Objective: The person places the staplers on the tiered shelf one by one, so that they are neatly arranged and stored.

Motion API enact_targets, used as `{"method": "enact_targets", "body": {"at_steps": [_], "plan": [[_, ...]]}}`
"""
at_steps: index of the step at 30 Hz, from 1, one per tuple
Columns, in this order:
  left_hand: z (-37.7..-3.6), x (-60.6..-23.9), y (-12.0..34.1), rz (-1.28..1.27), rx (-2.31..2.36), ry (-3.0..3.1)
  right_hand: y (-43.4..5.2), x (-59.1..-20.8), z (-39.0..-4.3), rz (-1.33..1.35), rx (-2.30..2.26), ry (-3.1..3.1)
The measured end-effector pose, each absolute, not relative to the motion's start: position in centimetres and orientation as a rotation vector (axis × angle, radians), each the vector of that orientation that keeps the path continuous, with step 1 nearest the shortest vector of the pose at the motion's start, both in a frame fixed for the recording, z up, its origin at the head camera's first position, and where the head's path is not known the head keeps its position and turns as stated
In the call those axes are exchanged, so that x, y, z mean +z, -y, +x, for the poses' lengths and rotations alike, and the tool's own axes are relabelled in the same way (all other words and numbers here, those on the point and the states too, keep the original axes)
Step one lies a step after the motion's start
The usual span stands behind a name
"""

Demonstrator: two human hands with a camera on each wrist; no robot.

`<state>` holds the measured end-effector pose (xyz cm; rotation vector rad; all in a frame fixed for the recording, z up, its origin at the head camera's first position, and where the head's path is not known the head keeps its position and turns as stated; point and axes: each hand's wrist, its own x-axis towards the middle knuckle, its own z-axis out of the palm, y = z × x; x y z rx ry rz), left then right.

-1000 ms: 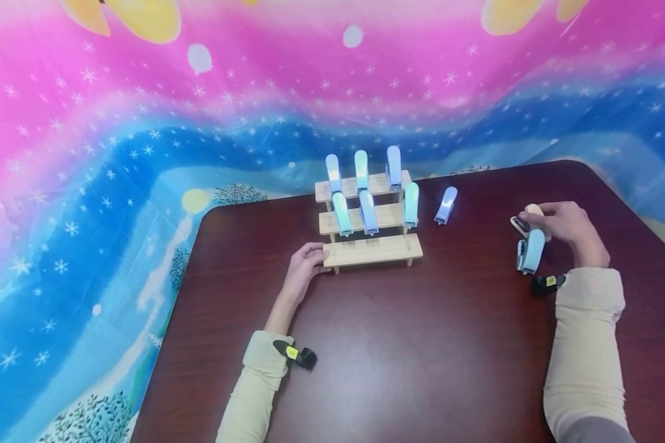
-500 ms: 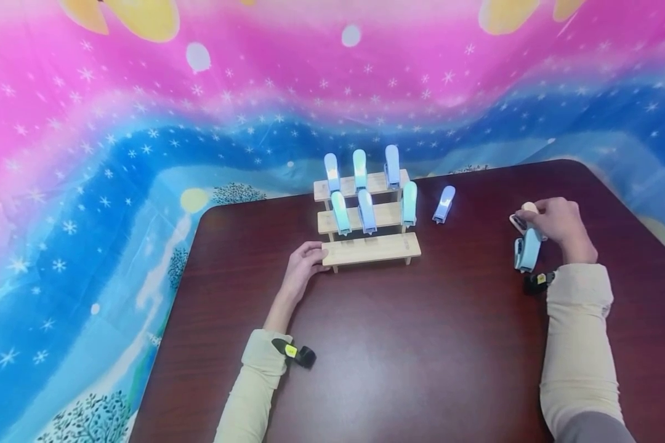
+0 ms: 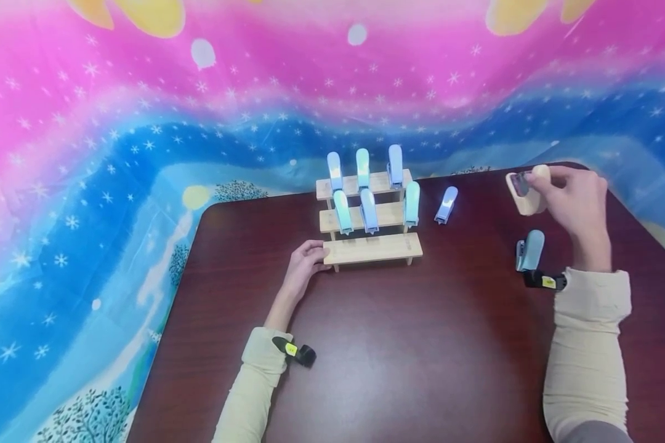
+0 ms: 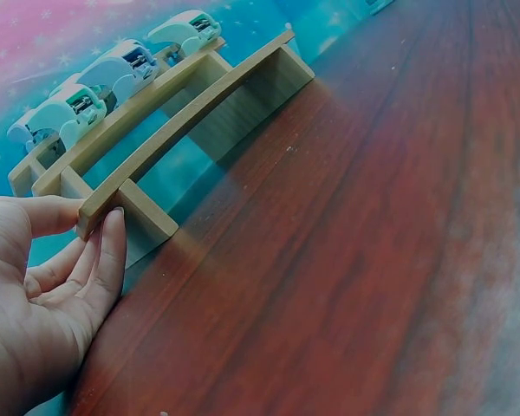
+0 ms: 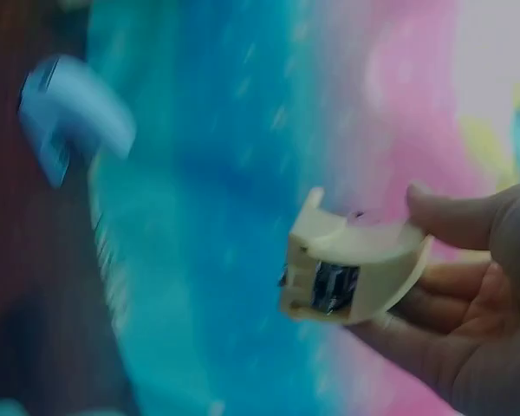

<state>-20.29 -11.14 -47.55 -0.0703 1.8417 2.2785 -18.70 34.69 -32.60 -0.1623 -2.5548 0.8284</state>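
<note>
My left hand (image 3: 303,269) pinches the left end of the lowest step of a three-tier wooden rack (image 3: 372,249). In the left wrist view the thumb lies over the board (image 4: 147,169) and fingers curl beneath it. Held up over the table's right side, a cream stapler (image 3: 533,205) is gripped by my right hand (image 3: 579,200). The right wrist view shows thumb and fingers round one end of that stapler (image 5: 377,269). Below this hand a blue-green stapler (image 3: 530,251) rests on the table.
Three staplers, including a mint one (image 3: 362,169), stand on the rack's top step. Three more, one periwinkle (image 3: 368,211), stand on the middle step. A lavender stapler (image 3: 446,205) lies right of the rack on the dark table (image 3: 410,357). A patterned cloth (image 3: 288,80) hangs behind.
My right hand has lifted the cream stapler off the table, moving up and away from the blue-green one. The left hand has stayed on the rack.
</note>
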Motion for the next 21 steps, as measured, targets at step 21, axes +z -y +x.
{"method": "enact_targets", "body": {"at_steps": [21], "plan": [[-20.4,-47.9,11.1,-0.047,2.289,-1.88,-22.6,-35.2,-19.4,0.14,0.919,3.088]]}}
